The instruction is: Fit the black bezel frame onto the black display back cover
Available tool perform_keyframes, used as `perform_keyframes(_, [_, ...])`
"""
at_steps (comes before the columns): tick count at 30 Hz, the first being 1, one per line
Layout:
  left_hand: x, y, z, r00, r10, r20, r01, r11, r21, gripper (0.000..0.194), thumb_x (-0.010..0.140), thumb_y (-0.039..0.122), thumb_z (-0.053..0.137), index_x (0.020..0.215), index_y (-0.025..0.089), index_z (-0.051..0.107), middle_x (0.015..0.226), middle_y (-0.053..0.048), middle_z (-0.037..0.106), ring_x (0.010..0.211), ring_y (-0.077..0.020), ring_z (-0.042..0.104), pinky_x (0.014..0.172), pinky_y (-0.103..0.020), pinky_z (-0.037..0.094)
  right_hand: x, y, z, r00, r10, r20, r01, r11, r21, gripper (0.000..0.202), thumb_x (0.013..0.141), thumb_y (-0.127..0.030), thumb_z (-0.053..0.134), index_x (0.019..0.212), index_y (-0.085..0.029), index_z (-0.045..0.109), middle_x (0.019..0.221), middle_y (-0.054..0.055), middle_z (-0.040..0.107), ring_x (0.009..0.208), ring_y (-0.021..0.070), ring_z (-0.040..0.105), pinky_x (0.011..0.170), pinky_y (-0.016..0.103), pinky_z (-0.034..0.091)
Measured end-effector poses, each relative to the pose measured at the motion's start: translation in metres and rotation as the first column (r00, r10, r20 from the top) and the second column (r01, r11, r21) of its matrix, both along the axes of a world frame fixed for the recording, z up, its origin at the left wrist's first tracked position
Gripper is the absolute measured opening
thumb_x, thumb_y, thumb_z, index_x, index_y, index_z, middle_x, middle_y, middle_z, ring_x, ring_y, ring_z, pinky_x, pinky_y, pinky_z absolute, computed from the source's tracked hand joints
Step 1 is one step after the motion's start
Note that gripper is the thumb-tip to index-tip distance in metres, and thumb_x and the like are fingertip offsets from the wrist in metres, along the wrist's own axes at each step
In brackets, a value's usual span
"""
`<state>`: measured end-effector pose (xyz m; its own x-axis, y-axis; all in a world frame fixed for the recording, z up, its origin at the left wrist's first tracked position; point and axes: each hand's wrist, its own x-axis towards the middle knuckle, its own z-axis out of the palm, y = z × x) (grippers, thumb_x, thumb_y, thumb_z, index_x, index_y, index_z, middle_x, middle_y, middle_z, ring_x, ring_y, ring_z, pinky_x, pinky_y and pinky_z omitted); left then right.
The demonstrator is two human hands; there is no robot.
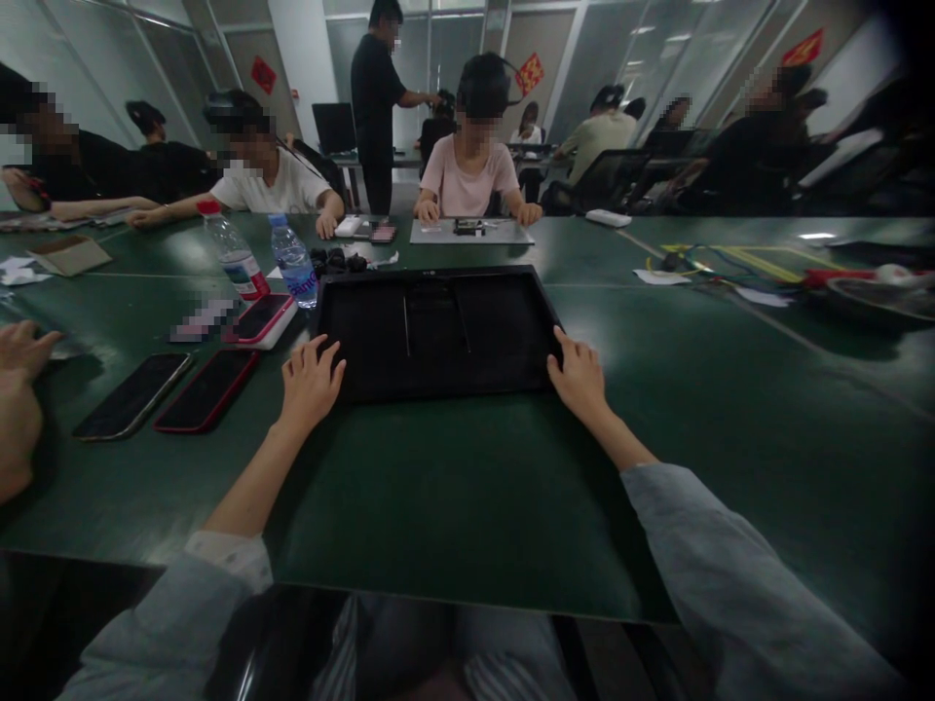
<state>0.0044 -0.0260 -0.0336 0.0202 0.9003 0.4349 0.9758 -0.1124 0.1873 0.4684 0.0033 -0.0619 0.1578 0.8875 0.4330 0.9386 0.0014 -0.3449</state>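
A black tray-like casing (365, 336) with a raised rim lies flat on the green table. Its far rim bears a small pale mark, and two thin bright lines run along its dark inside; I cannot tell exactly what it belongs to. My left hand (311, 382) holds its left side near the close corner, fingers spread over the rim. On the opposite side, my right hand (579, 375) grips the right rim, with the thumb on the inner side. Both hands partly hide the edges they hold.
Left of the casing are a red-capped bottle (232, 255), a blue-capped bottle (293, 261), a red-edged phone (208, 391) and another phone (133, 396). Another person's hand (21, 370) rests at far left. Wires (701, 261) and a bowl (887, 297) lie right. People sit across the table (467, 506).
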Motion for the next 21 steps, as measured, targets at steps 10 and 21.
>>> perform_keyframes(10, [0.003,-0.002,-0.006,0.999,0.027,0.045,-0.031,0.995,0.099,0.045,0.103,0.033,0.043,0.141,0.019,0.062,0.15,-0.018,0.056,0.14,-0.0378,0.046,0.112,-0.058,0.044,0.006,0.005,-0.003,0.994,0.035,-0.104,-0.033,0.999,0.021,0.074,0.095,-0.036,0.048,0.165,-0.016,0.035,0.138,0.021,0.058,0.131,0.0388,0.052,0.11,0.061,0.043])
perform_keyframes(21, [-0.033,0.022,-0.015,0.881,0.275,0.385,-0.304,0.953,0.014,0.059,0.097,0.036,0.054,0.149,0.009,0.05,0.148,-0.026,0.054,0.138,-0.041,0.054,0.114,-0.056,0.044,0.008,-0.02,-0.02,0.824,0.124,-0.553,-0.163,0.986,-0.022,0.084,0.081,-0.044,0.067,0.156,-0.015,0.045,0.117,0.017,0.069,0.106,0.0335,0.069,0.1,0.057,0.056])
